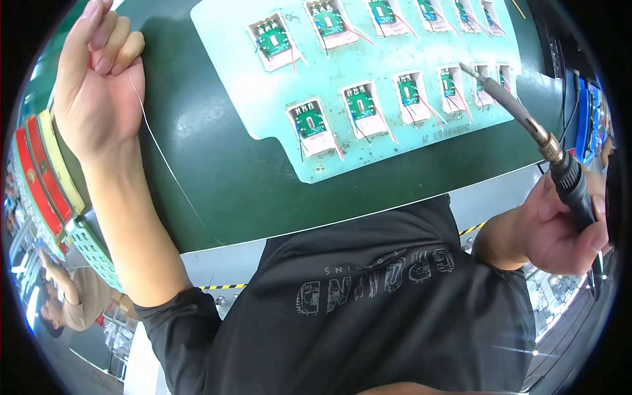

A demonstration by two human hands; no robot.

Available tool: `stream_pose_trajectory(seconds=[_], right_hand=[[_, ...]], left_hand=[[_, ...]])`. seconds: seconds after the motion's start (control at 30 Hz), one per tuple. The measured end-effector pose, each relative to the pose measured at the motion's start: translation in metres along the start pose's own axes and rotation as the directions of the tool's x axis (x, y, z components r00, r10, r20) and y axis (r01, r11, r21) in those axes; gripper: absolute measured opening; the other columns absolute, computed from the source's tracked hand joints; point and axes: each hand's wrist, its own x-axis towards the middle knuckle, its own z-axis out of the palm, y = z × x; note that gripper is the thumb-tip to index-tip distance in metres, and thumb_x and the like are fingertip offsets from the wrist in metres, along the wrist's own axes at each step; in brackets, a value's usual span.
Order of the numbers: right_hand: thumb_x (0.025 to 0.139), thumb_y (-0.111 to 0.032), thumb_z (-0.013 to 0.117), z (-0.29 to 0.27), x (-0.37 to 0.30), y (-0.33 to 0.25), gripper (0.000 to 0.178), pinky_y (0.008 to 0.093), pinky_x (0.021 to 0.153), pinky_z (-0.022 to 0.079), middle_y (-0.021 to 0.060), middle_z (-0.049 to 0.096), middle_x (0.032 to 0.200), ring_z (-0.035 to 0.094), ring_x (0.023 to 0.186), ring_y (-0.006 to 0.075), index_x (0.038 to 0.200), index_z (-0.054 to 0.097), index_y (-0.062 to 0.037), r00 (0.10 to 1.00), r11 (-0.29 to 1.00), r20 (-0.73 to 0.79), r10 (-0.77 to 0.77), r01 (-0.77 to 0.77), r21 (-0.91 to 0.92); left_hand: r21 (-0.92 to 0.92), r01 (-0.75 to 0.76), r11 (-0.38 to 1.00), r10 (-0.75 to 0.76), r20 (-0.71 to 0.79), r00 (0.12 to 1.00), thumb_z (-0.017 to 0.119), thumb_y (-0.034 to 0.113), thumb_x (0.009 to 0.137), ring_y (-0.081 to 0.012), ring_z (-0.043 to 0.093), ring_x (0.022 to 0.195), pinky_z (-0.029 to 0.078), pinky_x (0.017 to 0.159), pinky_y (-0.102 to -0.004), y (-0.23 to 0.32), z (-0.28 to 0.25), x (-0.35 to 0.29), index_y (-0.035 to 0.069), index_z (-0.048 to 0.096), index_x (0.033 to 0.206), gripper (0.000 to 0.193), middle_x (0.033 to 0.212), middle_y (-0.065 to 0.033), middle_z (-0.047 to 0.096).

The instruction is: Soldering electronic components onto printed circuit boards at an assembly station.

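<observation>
My left hand is raised at the far left with its fingers curled. A thin solder wire comes out of it and trails down across the dark green table. On the right, my right hand grips a soldering iron by its black handle. The iron's tip points up and left, over the pale green tray. Two rows of white housings sit in that tray. Each holds a small green circuit board with red and dark or blue wires; whether the tip touches one, I cannot tell.
Red and yellow curved bins and a green perforated basket stand left of the table. Another person is at the lower left. Blue bins and a dark cable are at the right. The table's front edge runs close to my body.
</observation>
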Motion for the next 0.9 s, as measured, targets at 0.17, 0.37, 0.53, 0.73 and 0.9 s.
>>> stream_pose_trajectory(seconds=[0.17, 0.37, 0.53, 0.73, 0.9], right_hand=[[0.082, -0.03, 0.04, -0.013, 0.005, 0.002, 0.032, 0.0232, 0.045, 0.032, 0.0091, 0.048, 0.064, 0.038, 0.042, 0.0095, 0.086, 0.054, -0.0009, 0.999, 0.994, -0.012, -0.053, 0.052, -0.097], [0.082, -0.029, 0.04, -0.02, 0.009, 0.001, 0.031, 0.0221, 0.044, 0.033, 0.0093, 0.049, 0.065, 0.038, 0.041, 0.009, 0.089, 0.055, -0.0024, 0.998, 0.995, -0.002, -0.068, 0.067, -0.07], [0.083, -0.029, 0.041, -0.028, 0.011, 0.005, 0.029, 0.0234, 0.043, 0.031, 0.0092, 0.047, 0.065, 0.036, 0.041, 0.0102, 0.088, 0.053, -0.0032, 0.996, 0.996, -0.081, -0.041, 0.034, -0.082], [0.085, -0.03, 0.041, -0.013, 0.005, 0.016, 0.028, 0.0262, 0.042, 0.026, 0.0092, 0.043, 0.062, 0.033, 0.042, 0.0128, 0.091, 0.048, -0.0028, 0.984, 0.949, -0.033, -0.176, 0.16, -0.273], [0.086, -0.03, 0.047, -0.016, 0.005, 0.001, 0.027, 0.0275, 0.039, 0.026, 0.0085, 0.041, 0.062, 0.032, 0.042, 0.0127, 0.089, 0.041, -0.0037, 0.951, 0.941, 0.285, -0.123, 0.203, -0.27]], left_hand=[[-0.057, 0.0, 0.998, 0.003, 0.066, 0.998, 0.045, 0.007, 0.087, -0.0053, 0.029, 0.057, 0.024, 0.051, -0.0203, -0.002, -0.002, 0.002, -0.007, 0.049, 0.09, 0.016, 0.066, 0.0014, 0.034], [-0.007, 0.022, 1.0, -0.022, 0.032, 0.999, 0.044, 0.009, 0.088, -0.0047, 0.027, 0.056, 0.024, 0.05, -0.0197, -0.001, -0.001, 0.003, -0.005, 0.049, 0.088, 0.015, 0.065, 0.0021, 0.033], [0.054, -0.036, 0.998, 0.036, -0.009, 0.999, 0.044, 0.008, 0.087, -0.0049, 0.027, 0.056, 0.024, 0.05, -0.0195, -0.004, 0.006, 0.003, -0.006, 0.051, 0.088, 0.015, 0.063, 0.0018, 0.032], [0.073, -0.056, 0.996, 0.059, -0.046, 0.997, 0.045, 0.007, 0.087, -0.0055, 0.028, 0.056, 0.024, 0.049, -0.0197, -0.005, 0.005, 0.002, -0.007, 0.053, 0.088, 0.016, 0.062, 0.0011, 0.033], [0.112, -0.059, 0.992, 0.063, -0.031, 0.998, 0.045, 0.007, 0.086, -0.0058, 0.028, 0.056, 0.024, 0.049, -0.02, -0.004, 0.004, 0.003, -0.006, 0.053, 0.087, 0.015, 0.062, 0.001, 0.034]])
